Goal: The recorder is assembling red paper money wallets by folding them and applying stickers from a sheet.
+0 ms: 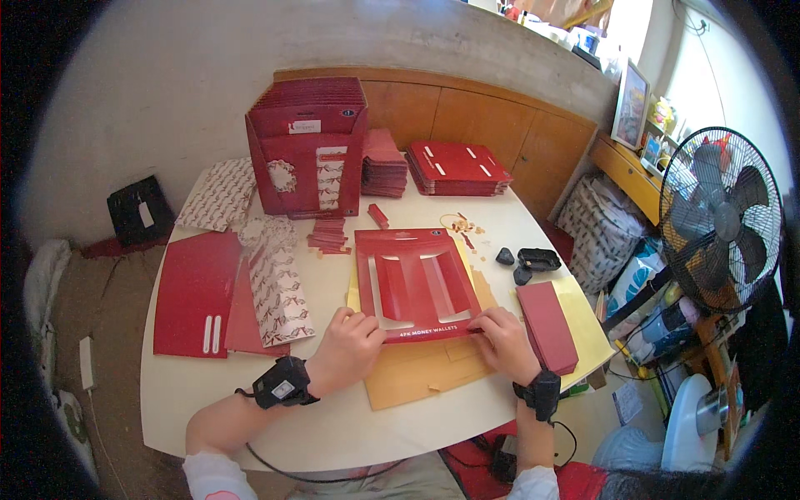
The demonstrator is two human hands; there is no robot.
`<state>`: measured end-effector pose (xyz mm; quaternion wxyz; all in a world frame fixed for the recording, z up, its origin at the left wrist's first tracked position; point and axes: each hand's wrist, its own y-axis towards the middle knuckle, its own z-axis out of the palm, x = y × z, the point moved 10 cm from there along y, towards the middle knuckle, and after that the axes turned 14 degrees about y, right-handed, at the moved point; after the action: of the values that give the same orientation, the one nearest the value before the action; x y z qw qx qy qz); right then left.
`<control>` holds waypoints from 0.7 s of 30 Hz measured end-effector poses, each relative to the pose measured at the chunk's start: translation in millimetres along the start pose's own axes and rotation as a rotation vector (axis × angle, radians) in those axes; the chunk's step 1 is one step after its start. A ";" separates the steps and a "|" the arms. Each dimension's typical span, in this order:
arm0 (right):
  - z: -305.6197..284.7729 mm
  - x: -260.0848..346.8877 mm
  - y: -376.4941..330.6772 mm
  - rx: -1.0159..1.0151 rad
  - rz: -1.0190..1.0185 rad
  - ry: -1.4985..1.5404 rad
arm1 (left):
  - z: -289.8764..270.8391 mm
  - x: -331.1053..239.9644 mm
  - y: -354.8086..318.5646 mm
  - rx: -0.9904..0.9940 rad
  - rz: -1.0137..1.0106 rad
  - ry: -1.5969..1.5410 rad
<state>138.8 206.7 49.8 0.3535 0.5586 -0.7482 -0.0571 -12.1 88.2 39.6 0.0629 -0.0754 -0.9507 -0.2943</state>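
A red cardboard sleeve [414, 287] with two pale-edged cut-out windows lies in front of me on yellow-tan sheets [429, 375]. My left hand [346, 348] is closed at its lower left corner, fingertips pinched on the edge. At the lower right corner my right hand [503, 340] likewise grips the edge with bent fingers. Close to my right hand lies a stack of plain red envelopes [547, 327]. Left of the sleeve are strips of bow-patterned white paper [279, 292] and large red card sheets [196, 292].
Behind the sleeve stand a tall red box [304, 142] full of sleeves, a pile of red envelopes [384, 162] and a flat stack of red cards [458, 167]. Small red strips [329, 235], rubber bands [463, 223] and a black earbud case [539, 259] lie nearby. A fan [721, 218] stands right.
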 end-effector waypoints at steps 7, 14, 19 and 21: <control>4.6 -6.7 -0.8 0.015 0.001 0.036 | -0.1 13.7 0.1 0.048 -0.132 -0.156; 7.2 -7.3 -0.5 0.024 0.011 0.102 | 9.0 24.1 -2.0 0.121 -0.202 -0.234; 10.8 -10.5 -1.8 0.061 0.011 0.109 | 14.4 24.7 -1.4 0.166 -0.185 -0.263; 9.3 -3.9 0.7 0.064 -0.018 0.090 | 9.4 17.4 0.3 0.130 -0.125 -0.158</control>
<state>133.2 207.5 41.4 0.3681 0.5782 -0.7280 -0.0114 -29.7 95.6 35.0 -0.0259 -0.0348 -0.9726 -0.2285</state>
